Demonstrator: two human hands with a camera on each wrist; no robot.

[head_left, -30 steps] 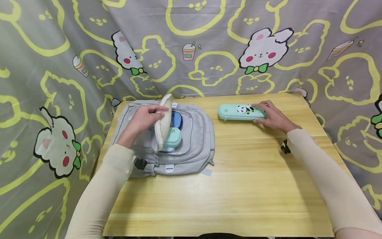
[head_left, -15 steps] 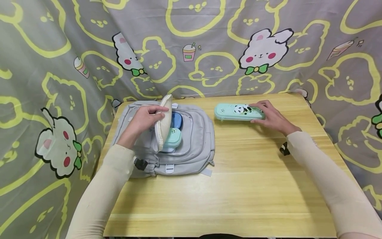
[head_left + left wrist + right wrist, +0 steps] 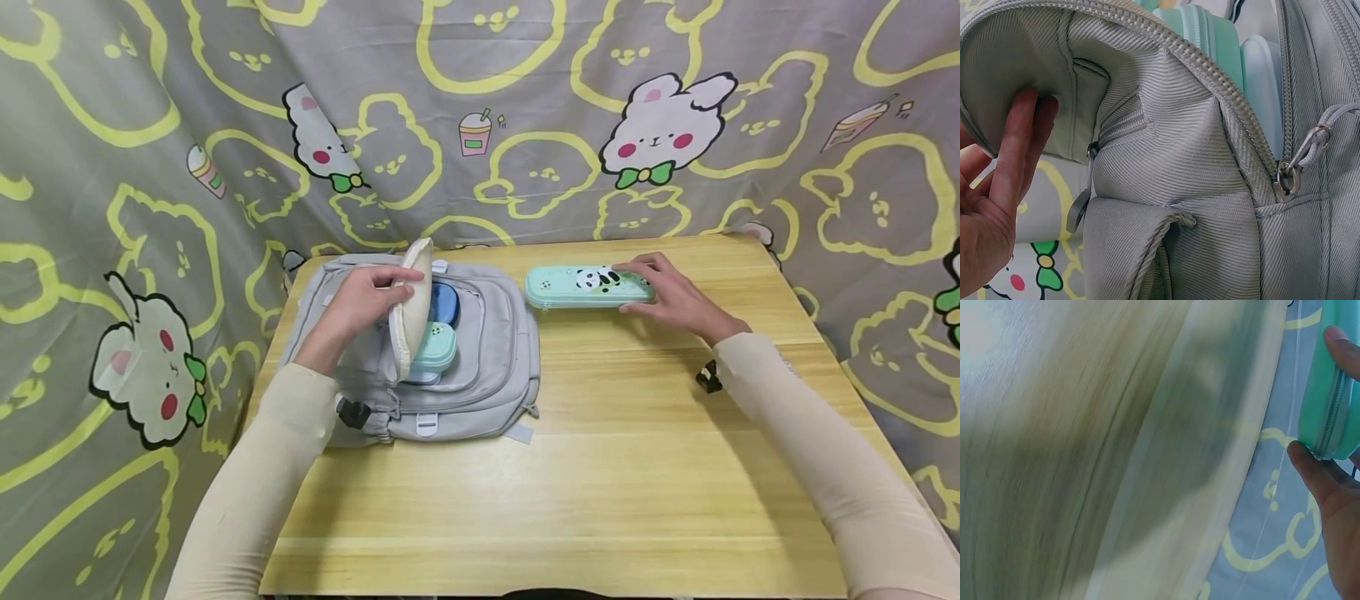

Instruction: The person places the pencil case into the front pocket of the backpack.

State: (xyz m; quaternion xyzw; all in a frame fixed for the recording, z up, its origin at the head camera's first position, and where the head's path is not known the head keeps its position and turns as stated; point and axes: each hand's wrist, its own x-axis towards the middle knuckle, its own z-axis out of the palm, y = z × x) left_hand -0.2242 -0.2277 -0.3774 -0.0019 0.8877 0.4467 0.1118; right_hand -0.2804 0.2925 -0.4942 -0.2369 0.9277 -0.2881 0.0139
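Observation:
A grey backpack (image 3: pixel 506 350) lies on the table with its front pocket unzipped. My left hand (image 3: pixel 356 302) pinches the cream-lined pocket flap (image 3: pixel 411 325) and holds it raised; the left wrist view shows the fingers (image 3: pixel 1013 150) at the flap's edge. Inside the pocket are a small mint zip case (image 3: pixel 437 343), a dark blue case (image 3: pixel 447 302) and a pale blue item (image 3: pixel 1263 87), partly hidden. My right hand (image 3: pixel 678 298) grips the right end of a long mint pencil case (image 3: pixel 562 287) with a panda print. Its left end is beside the backpack's right edge.
The wooden table (image 3: pixel 600 483) extends in front and to the right of the backpack. A patterned curtain (image 3: pixel 525 192) hangs behind and at both sides. A loose strap end (image 3: pixel 519 432) lies by the backpack's front edge.
My right hand has moved left with the pencil case, bringing it up to the backpack's right side. My left hand and the flap have stayed put.

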